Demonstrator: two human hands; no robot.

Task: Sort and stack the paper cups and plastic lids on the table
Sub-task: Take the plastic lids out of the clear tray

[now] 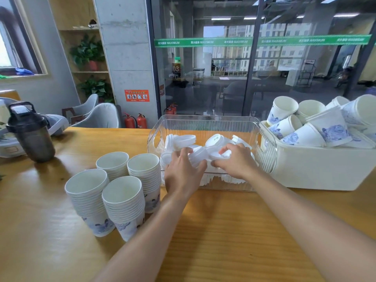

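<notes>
- Currently both hands are inside the clear ribbed bin [264, 157], working among the plastic lids [184, 140].
- Left hand [184, 171]: fingers curled around a short run of nested lids [198, 155], thumb underneath, the run lying on its side.
- Right hand [237, 160]: fingertips pinching a single lid [220, 154] right against the end of that run; looks like it is being pressed on, judging by the alignment.
- Handling guess: the lids are thin moulded plastic, very light, a bit springy, smooth enough to slip. Best taken by the rim edge, not the flat top, which would likely flex.
- A sideways run of lids could fan apart if the squeeze eases; support from both ends seems wise.
- Other lids lie loose and jumbled on the bin floor, some tilted on edge.
- Four stacks of paper cups [122, 202] stand upright on the wooden table [223, 231], left of the bin, close together.
- Loose, unsorted cups [329, 127] are heaped in the white tub [325, 169] to the right, touching the bin.
- Paper cups: light, crushable at the wall; better gripped low or near the rolled rim.
- A dark shaker bottle [30, 133] stands far left, well apart.
</notes>
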